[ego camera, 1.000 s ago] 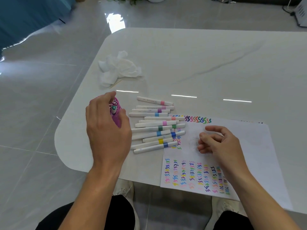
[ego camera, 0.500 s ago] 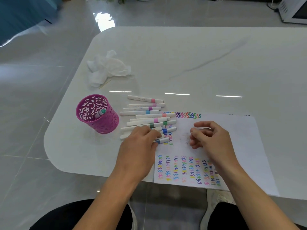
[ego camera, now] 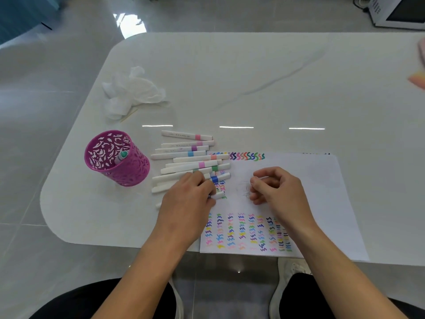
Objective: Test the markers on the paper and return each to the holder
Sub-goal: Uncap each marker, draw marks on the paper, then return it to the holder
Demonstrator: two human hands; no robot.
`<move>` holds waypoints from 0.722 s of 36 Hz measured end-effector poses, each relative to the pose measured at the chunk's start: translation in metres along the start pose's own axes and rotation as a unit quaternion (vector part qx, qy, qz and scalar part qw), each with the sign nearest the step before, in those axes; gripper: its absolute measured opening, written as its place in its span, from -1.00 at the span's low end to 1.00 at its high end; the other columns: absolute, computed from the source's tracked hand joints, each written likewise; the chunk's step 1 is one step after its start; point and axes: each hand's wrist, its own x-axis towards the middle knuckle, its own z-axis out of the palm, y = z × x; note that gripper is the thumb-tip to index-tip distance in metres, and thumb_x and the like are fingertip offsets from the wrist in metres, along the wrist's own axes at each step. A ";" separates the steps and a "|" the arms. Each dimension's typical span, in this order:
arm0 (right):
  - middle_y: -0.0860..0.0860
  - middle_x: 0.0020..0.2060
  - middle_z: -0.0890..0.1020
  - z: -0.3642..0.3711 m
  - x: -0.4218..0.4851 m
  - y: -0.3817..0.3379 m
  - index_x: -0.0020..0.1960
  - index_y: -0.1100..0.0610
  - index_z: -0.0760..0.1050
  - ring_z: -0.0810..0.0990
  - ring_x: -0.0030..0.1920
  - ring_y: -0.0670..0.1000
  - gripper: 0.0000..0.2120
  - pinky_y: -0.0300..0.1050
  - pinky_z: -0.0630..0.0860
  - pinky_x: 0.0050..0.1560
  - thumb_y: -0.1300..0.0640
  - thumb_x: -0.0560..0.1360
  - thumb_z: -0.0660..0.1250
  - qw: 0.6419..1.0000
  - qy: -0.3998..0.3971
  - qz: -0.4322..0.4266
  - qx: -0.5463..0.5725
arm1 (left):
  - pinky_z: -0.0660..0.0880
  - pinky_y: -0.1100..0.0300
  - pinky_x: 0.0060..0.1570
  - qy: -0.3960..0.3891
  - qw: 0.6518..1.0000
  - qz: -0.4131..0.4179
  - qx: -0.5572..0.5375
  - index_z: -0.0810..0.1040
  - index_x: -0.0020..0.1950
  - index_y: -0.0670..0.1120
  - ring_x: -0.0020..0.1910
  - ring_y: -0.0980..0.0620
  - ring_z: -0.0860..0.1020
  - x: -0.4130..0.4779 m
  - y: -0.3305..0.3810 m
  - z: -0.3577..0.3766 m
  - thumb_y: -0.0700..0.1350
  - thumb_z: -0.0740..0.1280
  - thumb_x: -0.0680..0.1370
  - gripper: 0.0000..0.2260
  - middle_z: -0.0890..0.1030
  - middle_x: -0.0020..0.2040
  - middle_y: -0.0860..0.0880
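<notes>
White markers with coloured bands lying beside scribbled paper, one marker upright in pink holder

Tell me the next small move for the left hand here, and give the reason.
Probably close the fingers on one marker from the pile and lift it toward the paper. The left hand rests on the pile's near edge with no marker lifted yet, the pink holder has only one marker in it, and the right hand is curled on the paper.
</notes>
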 end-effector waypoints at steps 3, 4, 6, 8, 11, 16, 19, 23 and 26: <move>0.03 -0.27 0.74 0.001 0.000 0.001 0.06 0.10 0.62 0.73 -0.30 -0.04 -0.95 -0.24 0.64 -0.23 0.18 0.59 0.45 1.000 -0.001 -0.004 -0.004 | 0.58 0.15 -0.13 -0.013 1.000 0.008 0.020 0.66 0.06 0.03 0.00 0.07 0.54 0.000 0.002 0.001 -0.06 0.49 0.50 -0.85 0.61 0.02 0.10; 0.03 -0.27 0.74 0.001 0.000 0.001 0.05 0.10 0.62 0.73 -0.31 -0.04 -0.95 -0.25 0.64 -0.23 0.18 0.59 0.45 1.000 -0.001 -0.005 -0.003 | 0.59 0.13 -0.12 -0.018 1.000 0.009 0.022 0.66 0.08 0.02 0.02 0.06 0.54 0.000 0.003 0.002 -0.09 0.48 0.51 -0.84 0.61 0.04 0.09; 0.04 -0.27 0.73 0.001 0.000 0.001 0.05 0.11 0.63 0.72 -0.31 -0.04 -0.95 -0.23 0.64 -0.23 0.19 0.59 0.45 1.000 0.000 -0.004 0.000 | 0.58 0.13 -0.09 -0.023 0.999 0.008 0.021 0.65 0.10 0.02 0.04 0.06 0.53 0.001 0.004 0.002 -0.12 0.47 0.52 -0.83 0.61 0.06 0.09; 0.04 -0.26 0.73 0.001 0.001 0.001 0.04 0.11 0.63 0.72 -0.31 -0.04 -0.95 -0.23 0.64 -0.22 0.19 0.59 0.45 1.000 -0.002 -0.004 0.000 | 0.56 0.16 -0.04 -0.021 1.000 0.002 0.016 0.64 0.13 0.03 0.05 0.07 0.52 0.001 0.006 0.002 -0.12 0.45 0.53 -0.82 0.60 0.08 0.10; 0.04 -0.26 0.73 0.000 0.001 0.000 0.04 0.11 0.63 0.72 -0.30 -0.04 -0.96 -0.23 0.64 -0.22 0.19 0.59 0.45 1.000 -0.005 -0.002 -0.002 | 0.49 0.19 -0.02 0.003 1.000 -0.003 -0.023 0.65 0.10 -0.01 0.01 0.05 0.52 0.002 0.010 -0.003 -0.16 0.45 0.53 -0.84 0.60 0.02 0.07; 0.05 -0.26 0.74 -0.003 -0.001 -0.005 0.03 0.11 0.64 0.73 -0.29 -0.01 -0.97 -0.18 0.65 -0.20 0.19 0.59 0.46 1.000 -0.019 -0.003 0.012 | 0.38 0.45 -0.05 0.036 0.988 0.004 -0.150 0.61 0.15 -0.02 -0.06 0.17 0.50 0.008 0.020 -0.014 -0.19 0.43 0.55 -0.81 0.53 -0.02 0.12; 0.03 -0.24 0.75 -0.006 -0.004 -0.009 0.03 0.10 0.65 0.73 -0.27 -0.01 -0.96 -0.20 0.65 -0.19 0.18 0.58 0.46 0.999 -0.032 -0.014 0.025 | 0.35 0.54 -0.06 0.045 0.975 0.010 -0.218 0.52 0.33 0.06 -0.04 0.24 0.46 0.010 0.027 -0.016 -0.22 0.35 0.60 -0.67 0.44 -0.02 0.17; -0.06 -0.15 0.76 -0.011 -0.008 -0.015 0.07 0.05 0.68 0.75 -0.17 -0.06 -0.92 -0.21 0.67 -0.11 0.11 0.59 0.44 0.996 -0.075 -0.045 0.015 | 0.40 0.44 -0.03 0.052 0.955 0.017 -0.293 0.40 0.46 0.19 -0.02 0.13 0.47 0.013 0.035 -0.014 -0.22 0.27 0.64 -0.54 0.42 -0.05 0.15; -0.13 -0.09 0.76 -0.014 -0.010 -0.018 0.11 -0.01 0.69 0.74 -0.06 -0.10 -0.89 -0.24 0.66 -0.03 0.04 0.62 0.41 0.991 -0.117 -0.067 0.002 | 0.44 0.36 -0.03 0.048 0.939 0.007 -0.341 0.32 0.47 0.31 -0.03 0.06 0.47 0.015 0.040 -0.012 -0.20 0.24 0.66 -0.49 0.42 -0.07 0.14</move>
